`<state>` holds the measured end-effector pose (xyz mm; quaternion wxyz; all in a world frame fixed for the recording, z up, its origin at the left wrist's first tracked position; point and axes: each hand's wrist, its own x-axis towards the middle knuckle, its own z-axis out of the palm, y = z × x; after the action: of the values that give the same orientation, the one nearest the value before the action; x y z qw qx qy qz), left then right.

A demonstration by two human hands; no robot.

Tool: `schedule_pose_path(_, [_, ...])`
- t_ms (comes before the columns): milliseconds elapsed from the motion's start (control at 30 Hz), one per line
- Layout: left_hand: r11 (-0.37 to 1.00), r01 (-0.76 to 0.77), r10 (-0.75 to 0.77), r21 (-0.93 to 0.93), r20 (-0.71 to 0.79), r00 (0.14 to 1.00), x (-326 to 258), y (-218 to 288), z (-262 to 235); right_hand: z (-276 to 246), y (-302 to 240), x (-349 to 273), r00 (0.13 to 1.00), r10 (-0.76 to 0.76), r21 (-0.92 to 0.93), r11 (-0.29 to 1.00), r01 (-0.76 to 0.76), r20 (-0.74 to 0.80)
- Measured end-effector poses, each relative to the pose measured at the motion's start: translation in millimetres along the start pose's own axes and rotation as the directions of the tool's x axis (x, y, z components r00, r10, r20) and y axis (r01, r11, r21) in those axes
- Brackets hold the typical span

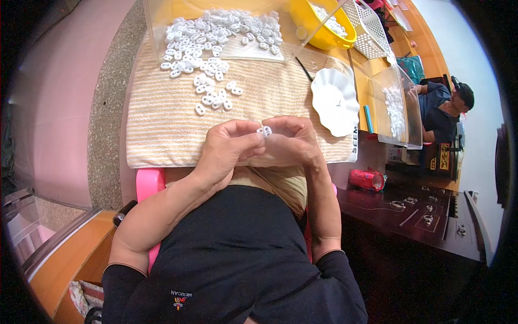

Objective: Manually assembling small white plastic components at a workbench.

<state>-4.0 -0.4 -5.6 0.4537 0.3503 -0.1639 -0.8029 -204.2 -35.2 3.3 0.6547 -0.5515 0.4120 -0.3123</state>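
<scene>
Centrally, the left hand (229,146) and the right hand (294,141) meet above the near edge of a striped towel (162,127), fingertips pinched together on one small white plastic piece (264,130). This piece is smooth, oval and pierced by two holes; both hands are closed on it, held just clear of the towel.

The towel, a ribbed cloth in pale orange and cream stripes, serves as the landmark. On its far half lies a loose heap of white pieces (213,54) of the same shape, glossy and rounded, thinning to a scatter toward the hands. Over the towel's far edge stands a clear plastic box (156,21), its wall rising above the heap. At the towel's right edge rests a white scalloped dish (335,100) with a fluted rim, touching the cloth. Beyond the towel's far right corner sits a yellow bowl (318,32) holding more white pieces, with a white perforated basket (369,29) just beside it. Right of the dish stands a second clear container (399,110).

Left of the towel, speckled stone gives way to a pink wall. Right of it, another person (442,110) sits at a dark wooden desk (426,216).
</scene>
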Motion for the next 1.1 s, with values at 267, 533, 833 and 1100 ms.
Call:
schedule_pose_path(267, [1.000, -0.012, 0.012, -0.001, 0.015, 1.000, -0.3, -1.0, -0.6, -0.5, 0.9, -0.7, 1.000, -0.006, 0.079, 0.997, 0.005, 0.013])
schedule_pose_path(533, [1.000, -0.004, 0.004, 0.004, -0.002, 1.000, -1.3, 0.0, 2.9, -0.1, 1.0, -2.3, 1.000, 0.022, 0.063, 0.998, -0.021, -0.011])
schedule_pose_path(833, [0.996, 0.032, -0.029, -0.084, 0.028, 0.999, -0.8, -0.2, 3.1, 2.3, -0.7, -3.5, 0.998, 0.057, 0.176, 0.983, -0.052, -0.018])
schedule_pose_path(1100, [0.986, 0.078, -0.068, -0.149, 0.075, 0.995, -1.0, 1.0, 1.7, 5.0, 0.7, -3.9, 1.000, -0.026, 0.259, 0.965, 0.024, 0.005])
